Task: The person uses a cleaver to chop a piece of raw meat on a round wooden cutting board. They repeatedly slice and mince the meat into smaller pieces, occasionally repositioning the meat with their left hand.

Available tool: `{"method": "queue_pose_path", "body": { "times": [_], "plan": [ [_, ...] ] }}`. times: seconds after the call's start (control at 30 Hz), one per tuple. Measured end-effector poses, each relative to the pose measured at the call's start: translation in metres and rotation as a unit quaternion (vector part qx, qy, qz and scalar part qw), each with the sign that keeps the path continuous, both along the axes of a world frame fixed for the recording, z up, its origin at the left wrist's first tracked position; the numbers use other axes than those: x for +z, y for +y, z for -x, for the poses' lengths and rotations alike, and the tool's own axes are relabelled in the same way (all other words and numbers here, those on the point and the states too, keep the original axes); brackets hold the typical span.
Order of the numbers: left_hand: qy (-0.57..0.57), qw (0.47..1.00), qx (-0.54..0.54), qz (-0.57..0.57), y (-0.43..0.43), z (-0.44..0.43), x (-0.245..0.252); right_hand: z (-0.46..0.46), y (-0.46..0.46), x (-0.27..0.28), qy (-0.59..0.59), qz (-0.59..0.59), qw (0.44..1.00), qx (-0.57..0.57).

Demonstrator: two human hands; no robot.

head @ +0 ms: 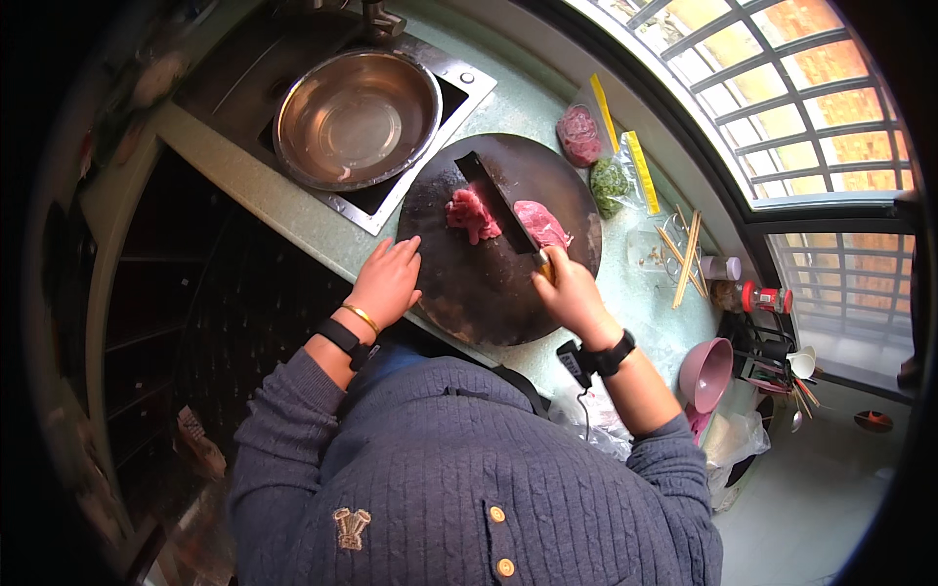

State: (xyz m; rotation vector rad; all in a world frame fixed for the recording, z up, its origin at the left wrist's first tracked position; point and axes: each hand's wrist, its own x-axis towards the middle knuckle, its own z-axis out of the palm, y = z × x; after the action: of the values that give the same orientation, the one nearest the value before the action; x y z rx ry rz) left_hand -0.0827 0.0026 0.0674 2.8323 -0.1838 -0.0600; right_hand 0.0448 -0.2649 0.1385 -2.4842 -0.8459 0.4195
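My right hand (571, 293) is wrapped around the handle of a cleaver (492, 194). Its dark, wide blade reaches away across a round, dark chopping board (469, 300). Cut pieces of raw meat (471, 214) lie in a small heap left of the blade. Right of it, close to the handle, is a larger piece of raw meat (541, 223), partly hidden by the blade and hand. My left hand (388, 278) holds nothing and lies at the board's left rim, palm down with fingers stretched out.
A steel basin (352, 124) sits over the sink (245, 95), beyond the board to the left. By the window are bagged meat (579, 135), bagged green food (610, 187) and chopsticks (689, 256). Further right stand a red-lidded jar (766, 299) and a pink bowl (706, 375).
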Motion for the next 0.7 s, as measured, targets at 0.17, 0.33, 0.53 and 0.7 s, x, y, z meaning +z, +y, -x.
{"method": "queue_pose_path", "body": {
  "times": [0.17,0.33,0.53,0.7],
  "plan": [
    [0.056,0.996,-0.058,-0.03,0.005,-0.012,-0.006,0.031,0.027,-0.01,-0.039,0.052,0.995,-0.079],
    [0.066,0.992,-0.107,-0.012,0.021,-0.013,-0.008,0.028,0.033,-0.007,-0.057,0.072,0.988,-0.123],
    [0.089,0.986,-0.138,0.019,0.032,-0.017,-0.011,0.029,0.042,-0.007,-0.058,0.068,0.989,-0.117],
    [0.098,0.982,-0.156,0.039,0.038,-0.021,-0.013,0.029,0.046,-0.01,-0.071,0.051,0.983,-0.163]
  ]
}}
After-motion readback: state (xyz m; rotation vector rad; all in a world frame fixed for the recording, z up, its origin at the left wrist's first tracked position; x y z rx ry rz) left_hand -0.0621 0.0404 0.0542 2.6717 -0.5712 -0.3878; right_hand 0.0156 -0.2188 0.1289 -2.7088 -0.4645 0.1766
